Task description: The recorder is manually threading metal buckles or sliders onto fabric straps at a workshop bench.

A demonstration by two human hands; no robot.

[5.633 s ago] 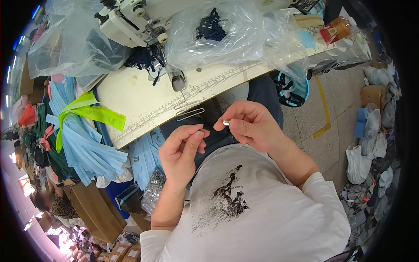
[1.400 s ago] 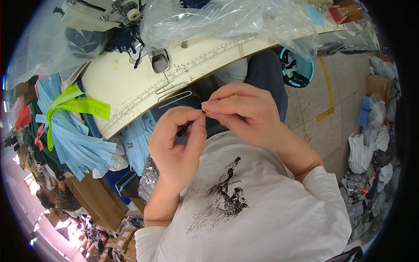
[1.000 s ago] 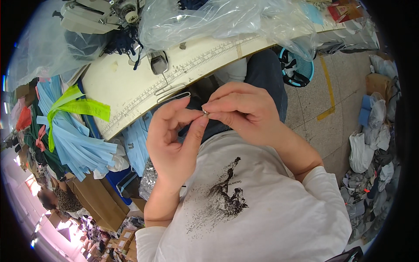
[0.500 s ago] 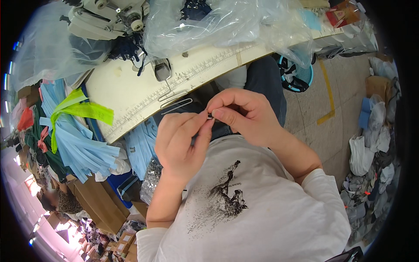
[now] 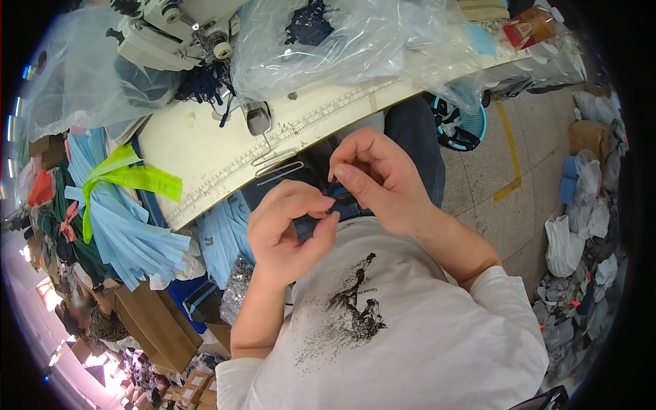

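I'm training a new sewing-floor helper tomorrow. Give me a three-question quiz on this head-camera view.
1. True or false: both hands pinch the same small dark fabric piece.
2. What lies bundled left of the table, tied with a yellow-green strip?
A. light blue fabric
B. red boxes
C. white thread cones
3. Fill in: a clear ______ bag lies on the table beside the sewing machine.

Key: 1 true: the left hand and right hand meet on it. 2 A, the light blue fabric. 3 plastic.

free: bare table strip (image 5: 205, 147) ahead of hands | blocked: plastic bags (image 5: 355, 41), sewing machine (image 5: 171, 34) — rear
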